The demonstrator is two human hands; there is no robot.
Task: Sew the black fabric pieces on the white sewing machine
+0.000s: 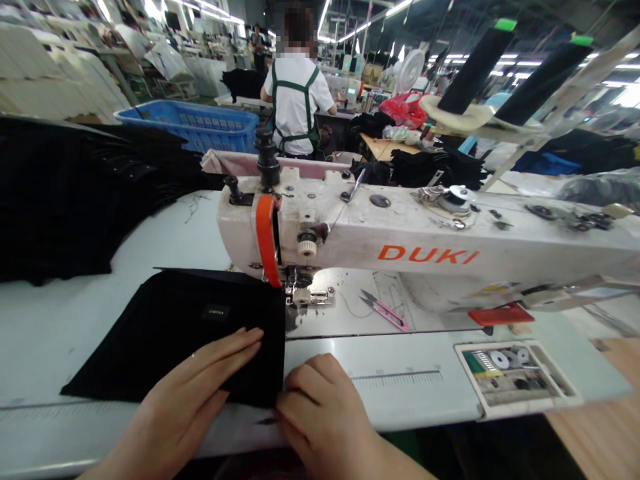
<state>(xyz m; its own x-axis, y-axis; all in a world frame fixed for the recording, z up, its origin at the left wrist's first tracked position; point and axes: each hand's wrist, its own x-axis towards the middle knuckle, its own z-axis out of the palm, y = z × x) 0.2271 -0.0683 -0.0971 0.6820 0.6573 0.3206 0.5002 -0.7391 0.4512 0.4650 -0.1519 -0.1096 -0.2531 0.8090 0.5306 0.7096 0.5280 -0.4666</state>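
A black fabric piece [165,333] with a small black label [215,312] lies flat on the table left of the needle of a white DUKI sewing machine [425,247]. My left hand [195,393] rests flat on the fabric's near right part, fingers stretched out. My right hand [320,407] is curled, pinching the fabric's near right corner at the table's front edge. The presser foot [300,293] stands just past the fabric's far right corner.
Pink thread snips [385,311] lie on the machine bed. A tray of bobbins [515,377] sits at the right. A pile of black garments [65,193] covers the left. A blue crate [200,123] and a person in a green apron stand behind.
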